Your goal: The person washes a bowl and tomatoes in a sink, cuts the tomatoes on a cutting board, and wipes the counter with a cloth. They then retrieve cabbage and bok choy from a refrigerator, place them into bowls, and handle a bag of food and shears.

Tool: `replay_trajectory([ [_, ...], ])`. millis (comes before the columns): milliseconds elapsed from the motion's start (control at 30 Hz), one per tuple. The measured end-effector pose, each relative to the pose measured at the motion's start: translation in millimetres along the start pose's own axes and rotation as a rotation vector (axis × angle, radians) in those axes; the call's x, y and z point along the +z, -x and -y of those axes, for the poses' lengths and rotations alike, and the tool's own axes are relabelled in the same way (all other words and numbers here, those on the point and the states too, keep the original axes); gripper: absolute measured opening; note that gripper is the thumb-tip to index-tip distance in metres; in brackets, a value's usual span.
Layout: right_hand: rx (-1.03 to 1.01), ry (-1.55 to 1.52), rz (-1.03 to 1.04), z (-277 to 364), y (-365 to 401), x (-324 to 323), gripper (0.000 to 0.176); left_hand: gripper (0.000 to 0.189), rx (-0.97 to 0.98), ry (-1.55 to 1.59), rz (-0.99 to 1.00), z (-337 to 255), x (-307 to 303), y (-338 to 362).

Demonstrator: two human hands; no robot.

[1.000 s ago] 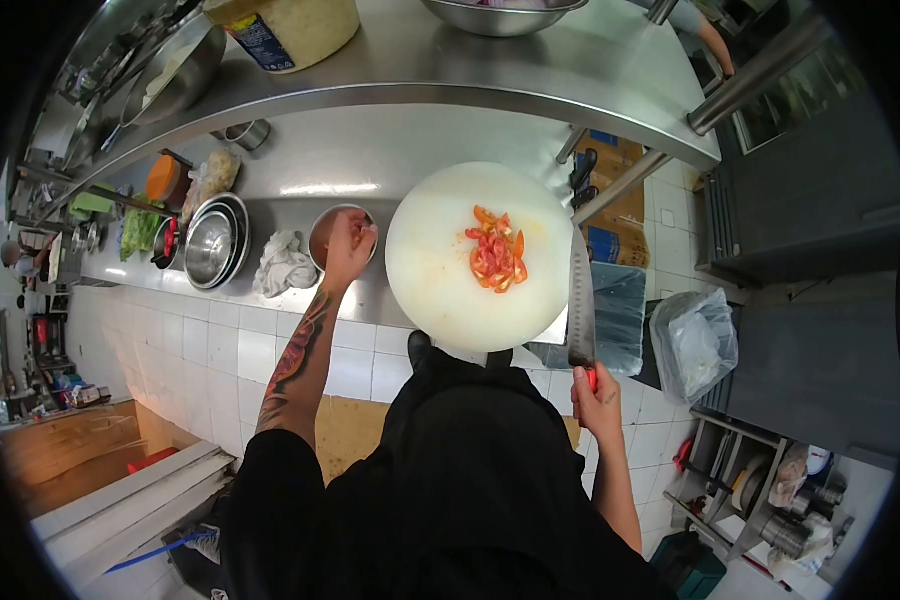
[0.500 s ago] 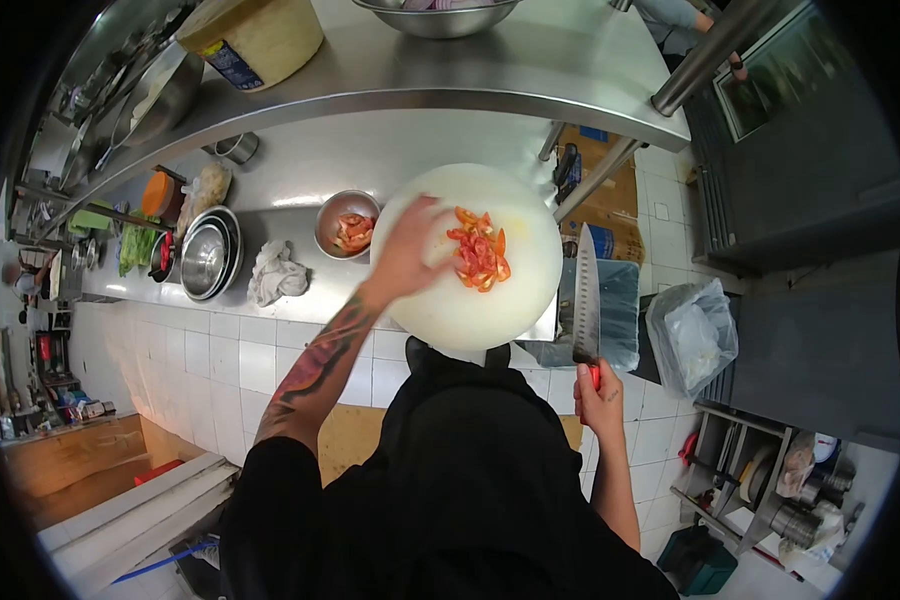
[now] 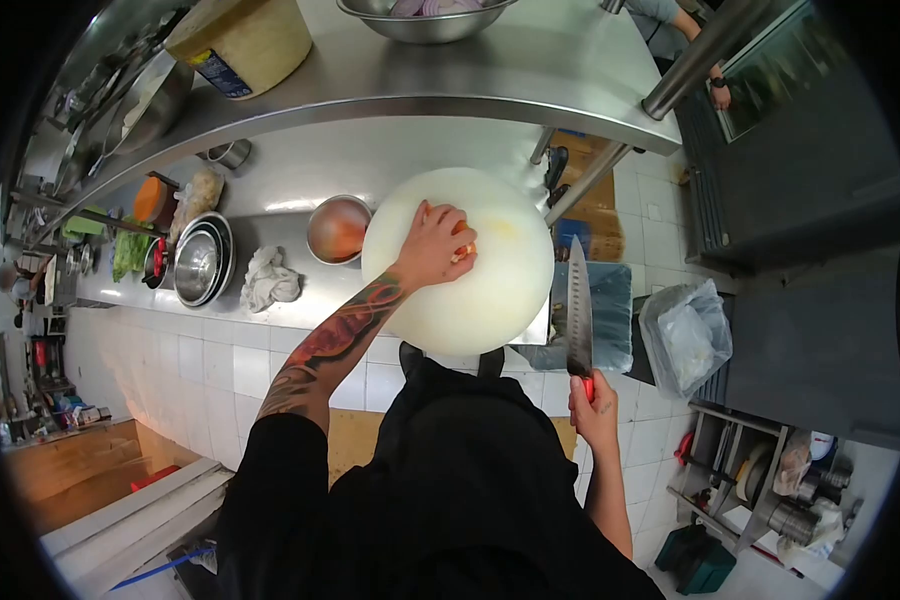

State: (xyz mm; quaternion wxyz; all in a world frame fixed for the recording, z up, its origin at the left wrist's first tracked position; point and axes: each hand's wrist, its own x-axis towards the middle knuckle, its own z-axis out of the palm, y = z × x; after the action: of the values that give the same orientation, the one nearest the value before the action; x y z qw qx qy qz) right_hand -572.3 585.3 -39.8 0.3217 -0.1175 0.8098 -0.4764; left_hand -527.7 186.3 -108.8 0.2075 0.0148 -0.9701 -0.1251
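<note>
My left hand point(image 3: 434, 246) is closed around a clump of cut tomato pieces point(image 3: 463, 243) over the round white cutting board point(image 3: 470, 310). Orange-red bits show between the fingers; the rest are hidden by the hand. To the left of the board stands a small steel bowl point(image 3: 316, 216), its inside a blurred reddish colour. My right hand point(image 3: 595, 412) grips the red handle of a kitchen knife point(image 3: 578, 315) off the board's right side. The knife's blade points away from me, apart from the board.
A crumpled white cloth point(image 3: 269, 280) and nested steel bowls point(image 3: 202, 262) lie left on the counter. A steel shelf point(image 3: 450, 85) crosses above the counter's back, bearing a tub point(image 3: 260, 50). Bagged bins point(image 3: 685, 335) stand right. A person's arm point(image 3: 685, 25) shows at upper right.
My left hand has closed around the tomato pieces that lay spread on the board. Distinct pieces seen in the small bowl earlier now appear as a reddish blur. The knife stays in my right hand.
</note>
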Motion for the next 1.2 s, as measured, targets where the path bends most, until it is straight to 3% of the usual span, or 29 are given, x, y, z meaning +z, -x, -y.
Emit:
replay_trajectory([
  [167, 0.014, -0.038, -0.007, 1.2, 2.7, 3.1, 0.021, 0.026, -0.161, -0.038, -0.096, 50.7, -27.3, 39.1],
  [267, 0.018, -0.012, -0.019, 2.7, 2.7, 4.5, 0.021, 0.027, -0.321, -0.146, -0.222, 88.0, -40.6, 66.4],
  [333, 0.012, -0.015, -0.007, 3.0, 0.8, 6.4, 0.022, 0.029, -0.531, -0.002, -0.245, 118.0, -40.9, 83.2],
  [467, -0.013, 0.039, 0.014, 12.7, -3.8, 10.3, 0.023, 0.03, -0.488, -0.031, -0.271, 143.8, -49.1, 111.5],
  [533, -0.064, 0.096, 0.031, 17.7, -6.8, 12.2, 0.024, 0.041, -0.692, -0.114, -0.505, 154.1, -53.0, 125.3],
  [567, -0.068, 0.096, 0.035, 17.6, -9.1, 13.6, 0.024, 0.041, -0.694, -0.118, -0.509, 167.6, -46.3, 142.4],
  [633, -0.085, 0.122, 0.041, 14.4, -14.4, 16.4, 0.025, 0.045, -1.105, -0.153, -0.519, 192.1, -24.9, 178.5],
  [667, -0.089, 0.122, 0.042, 12.6, -16.4, 17.8, 0.025, 0.045, -1.105, -0.154, -0.523, 190.3, -26.6, 181.3],
  [733, -0.096, 0.165, 0.054, 9.9, -19.6, 21.4, 0.026, 0.047, -1.511, 0.973, -0.418, 186.9, -32.5, 184.2],
  [833, -0.134, 0.29, 0.098, 12.8, -22.2, 26.9, 0.024, 0.034, -1.437, 0.943, -0.516, 198.8, -6.6, 171.6],
  [933, -0.264, 0.368, 0.06, 18.7, -26.5, 40.4, 0.025, 0.035, -1.333, 1.057, -0.567, 220.2, 12.5, 136.6],
  [1100, -0.264, 0.425, 0.075, 22.8, -31.0, 55.7, 0.028, 0.035, -1.26, 1.36, -0.614, 253.1, 42.4, 77.7],
  [1200, -0.217, 0.338, 0.071, 27.6, -18.4, 67.1, 0.025, 0.042, -1.311, 1.464, -0.606, 240.9, 25.1, 73.8],
])
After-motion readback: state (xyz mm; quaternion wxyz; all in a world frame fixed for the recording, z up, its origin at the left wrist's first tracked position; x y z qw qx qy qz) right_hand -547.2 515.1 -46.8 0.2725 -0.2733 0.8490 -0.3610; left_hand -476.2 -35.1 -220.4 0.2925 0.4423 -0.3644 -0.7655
